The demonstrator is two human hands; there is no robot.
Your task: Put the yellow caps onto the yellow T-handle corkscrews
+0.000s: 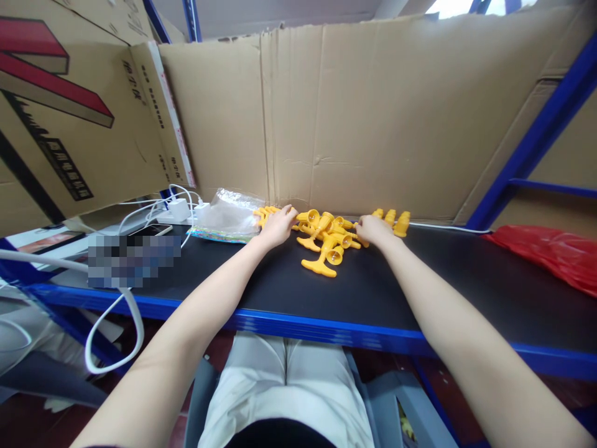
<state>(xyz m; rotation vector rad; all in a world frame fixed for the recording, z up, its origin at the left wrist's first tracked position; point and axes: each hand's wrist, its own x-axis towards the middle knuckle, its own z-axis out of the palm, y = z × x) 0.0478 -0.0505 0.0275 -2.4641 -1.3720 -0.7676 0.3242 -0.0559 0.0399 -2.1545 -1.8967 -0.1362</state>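
Observation:
A loose pile of yellow plastic parts (pixel 326 233) lies on the black tabletop between my hands. Some are T-shaped handles (pixel 319 267); others look like small hollow cups (pixel 334 256). At the pile's left edge is my left hand (pixel 280 225), fingers curled down and mostly hidden, beside a row of yellow handles (pixel 263 214). My right hand (pixel 374 230) is closed at the pile's right edge, with a bit of a yellow part (pixel 362 241) showing at its fingertips. Just beyond it, several yellow cup-shaped parts (pixel 402 224) stand upright in a row.
A clear plastic bag (pixel 228 214) lies left of the handles. White chargers and cables (pixel 177 210) sit farther left. A red plastic bag (pixel 545 255) rests at the right. Cardboard (pixel 373 124) walls the back, and a blue rail (pixel 317 328) edges the front.

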